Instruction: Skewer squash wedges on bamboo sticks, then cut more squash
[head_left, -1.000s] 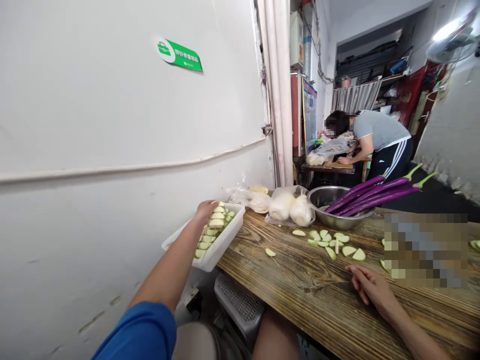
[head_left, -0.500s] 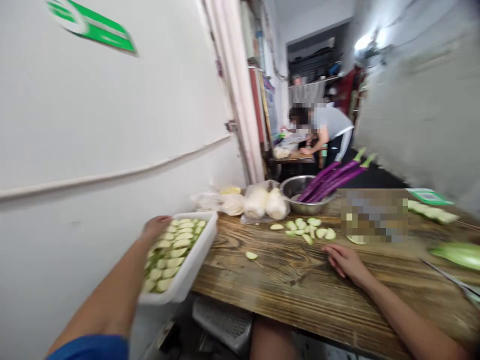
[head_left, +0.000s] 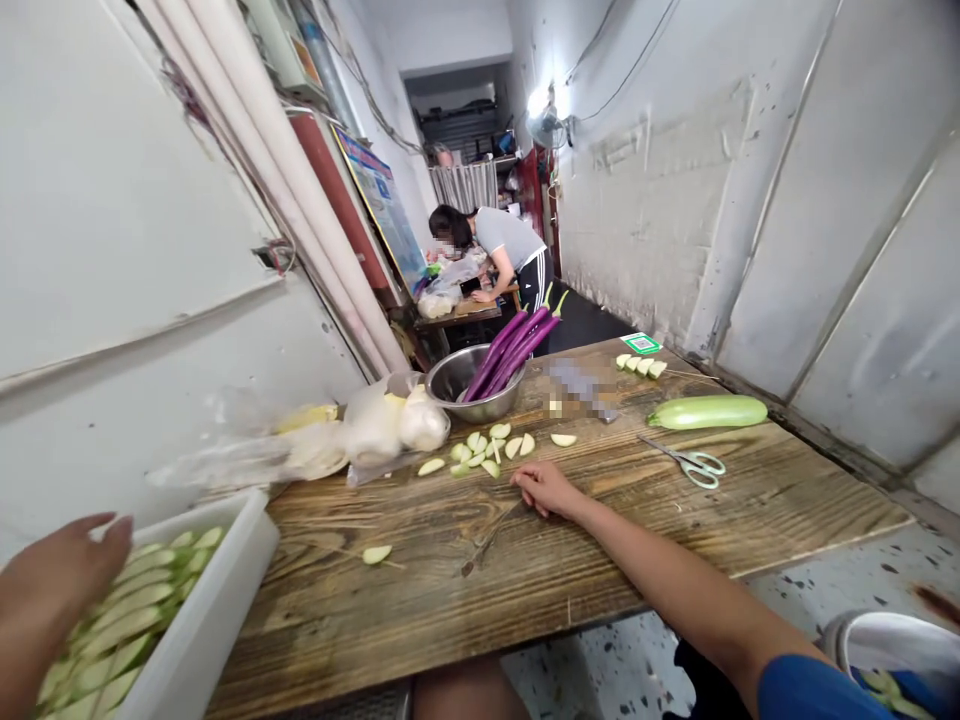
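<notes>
My left hand point(head_left: 75, 570) hovers at the left over a white plastic tub point(head_left: 217, 600), its fingers slightly apart with nothing seen in them. Rows of pale green squash slices point(head_left: 127, 610) fill the tub. My right hand point(head_left: 546, 488) rests on the wooden table point(head_left: 360, 630), fingers curled in; whatever they might hold is hidden. Just beyond its fingertips lies a loose group of half-round squash slices point(head_left: 480, 455). One lone slice point(head_left: 377, 553), with a thin stick by it, lies between the tub and my right hand.
A steel bowl point(head_left: 450, 385) with purple eggplants point(head_left: 514, 350) stands behind the slices, beside bagged white food point(head_left: 382, 425). To the right are scissors point(head_left: 694, 463), a whole pale green squash point(head_left: 705, 411) and skewered pieces point(head_left: 641, 366). A person point(head_left: 502, 245) bends over another table.
The view has swung right, bringing the scissors and whole squash fully into sight. My left hand has lifted off the tub's far end; the right hand's fingers are more curled.
</notes>
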